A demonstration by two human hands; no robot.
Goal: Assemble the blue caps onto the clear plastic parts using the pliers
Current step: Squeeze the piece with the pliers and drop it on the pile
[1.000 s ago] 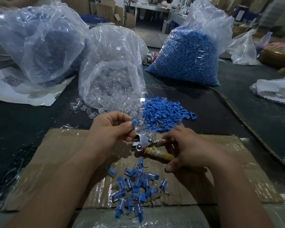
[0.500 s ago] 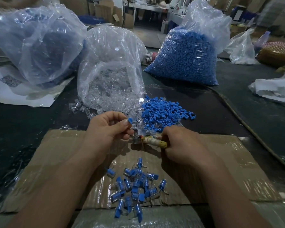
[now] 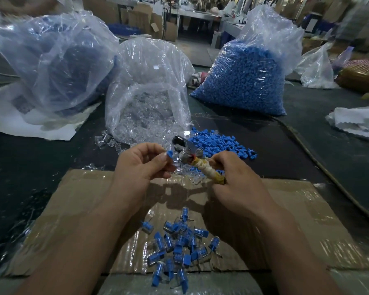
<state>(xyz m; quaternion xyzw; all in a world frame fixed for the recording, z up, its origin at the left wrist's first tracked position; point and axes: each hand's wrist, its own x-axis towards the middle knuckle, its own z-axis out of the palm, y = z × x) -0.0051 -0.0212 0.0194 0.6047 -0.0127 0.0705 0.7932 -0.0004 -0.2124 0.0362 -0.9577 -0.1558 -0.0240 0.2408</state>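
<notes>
Evidently mid-cycle, the left hand (image 3: pixel 143 167) pinches a blue cap (image 3: pixel 170 155) at frame centre just beside the head of the pliers (image 3: pixel 202 167) — whose taped handles the right hand (image 3: pixel 239 184) grips — likely to feed it in, finished pieces (image 3: pixel 177 245) heaped below.

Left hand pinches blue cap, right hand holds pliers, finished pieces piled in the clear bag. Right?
No. Head view shows the finished pieces piled on the cardboard, not in the clear bag. Left hand, blue cap, right hand, pliers: correct.
</notes>
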